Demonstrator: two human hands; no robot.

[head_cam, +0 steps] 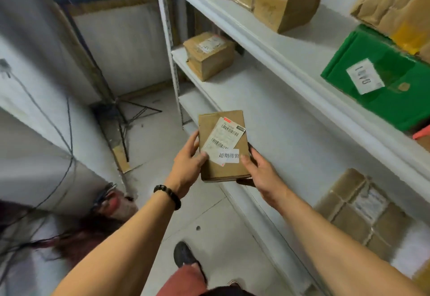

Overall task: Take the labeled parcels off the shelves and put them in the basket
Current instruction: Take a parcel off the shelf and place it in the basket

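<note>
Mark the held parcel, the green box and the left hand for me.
held parcel (209, 123), head view, bare cardboard near its top edge.
green box (395, 63), head view, green top face.
left hand (188, 167), head view, back of hand.

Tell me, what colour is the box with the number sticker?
Green, with a white sticker; the head view shows it on the shelf.

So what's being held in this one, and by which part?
A flat brown labeled parcel, in both hands: left hand grips its left edge, right hand its lower right corner.
</note>
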